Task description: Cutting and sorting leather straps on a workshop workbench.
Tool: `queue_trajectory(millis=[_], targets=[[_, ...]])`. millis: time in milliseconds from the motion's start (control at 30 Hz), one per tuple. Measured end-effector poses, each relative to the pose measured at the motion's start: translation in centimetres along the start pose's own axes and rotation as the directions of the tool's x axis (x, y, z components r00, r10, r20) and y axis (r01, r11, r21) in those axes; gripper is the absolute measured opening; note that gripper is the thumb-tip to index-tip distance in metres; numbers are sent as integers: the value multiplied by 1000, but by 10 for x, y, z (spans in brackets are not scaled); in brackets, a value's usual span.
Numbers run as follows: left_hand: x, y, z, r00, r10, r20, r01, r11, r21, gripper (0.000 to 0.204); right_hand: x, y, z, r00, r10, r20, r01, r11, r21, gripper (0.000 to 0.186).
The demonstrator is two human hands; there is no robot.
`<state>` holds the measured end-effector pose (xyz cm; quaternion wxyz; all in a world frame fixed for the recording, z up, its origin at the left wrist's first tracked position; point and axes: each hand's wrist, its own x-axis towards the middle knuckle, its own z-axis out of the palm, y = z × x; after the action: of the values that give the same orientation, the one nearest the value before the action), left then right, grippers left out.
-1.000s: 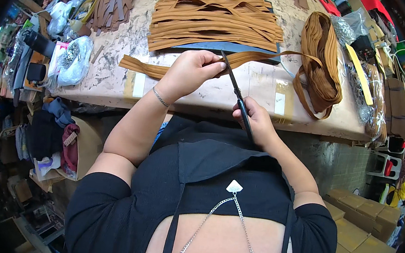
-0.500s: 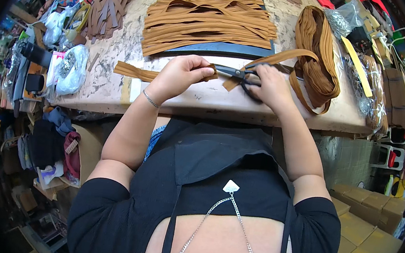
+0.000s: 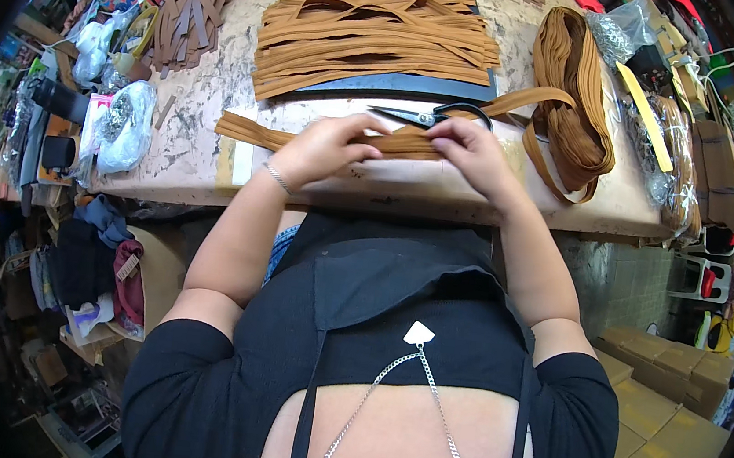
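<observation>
Black cylinder: lies at far left of the frame, just beside the clear plastic bag.
Plastic bag: left of the frame, at the table's left edge.
Dark strip pile: upper left, loose flat brown lengths, fanned and overlapping.
Ribbed tan strip: mid-frame, runs across the near part of the table. Left end lies free, the rest passes through the left hand to the right. Looks layered between the hands; can't tell whether it's one piece.
Left hand: palm down, thumb and fingers nearly together, strip pinched between them.
Tan strip stack: upper centre, many lengths laid side by side and overlapping on a dark board, whose near edge shows.
Scissors: centre, above the hands in the frame. Blades point left, black handle sits at the right hand's fingers; can't tell if they touch.
Right hand: fingers curled, thumb and forefinger closed on the strip's right part.
Strip coil: upper right, thick loop; its tail runs left, behind the scissors' handle.
Yellow strip: right, leans diagonally beside wrapped bundles.
Cardboard boxes: lower right, below table level.
</observation>
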<state>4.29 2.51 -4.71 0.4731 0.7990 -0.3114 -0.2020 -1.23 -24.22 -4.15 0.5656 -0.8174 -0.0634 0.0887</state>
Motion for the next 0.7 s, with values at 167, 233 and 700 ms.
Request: queue_trajectory(millis=[167,233,700], targets=[[-34,-38,-54,964,-228,-135,263,889,374,27,-16,36,-46,961,-21,-277,-43,974,-223,9],[-41,-43,-62,923,-322,-212,382,838,390,24,-15,42,-51,946,80,-314,-129,982,-139,10],[-36,-40,-77,941,-150,-303,275,862,427,16,-11,32,-47,849,-28,-527,103,988,113,15]])
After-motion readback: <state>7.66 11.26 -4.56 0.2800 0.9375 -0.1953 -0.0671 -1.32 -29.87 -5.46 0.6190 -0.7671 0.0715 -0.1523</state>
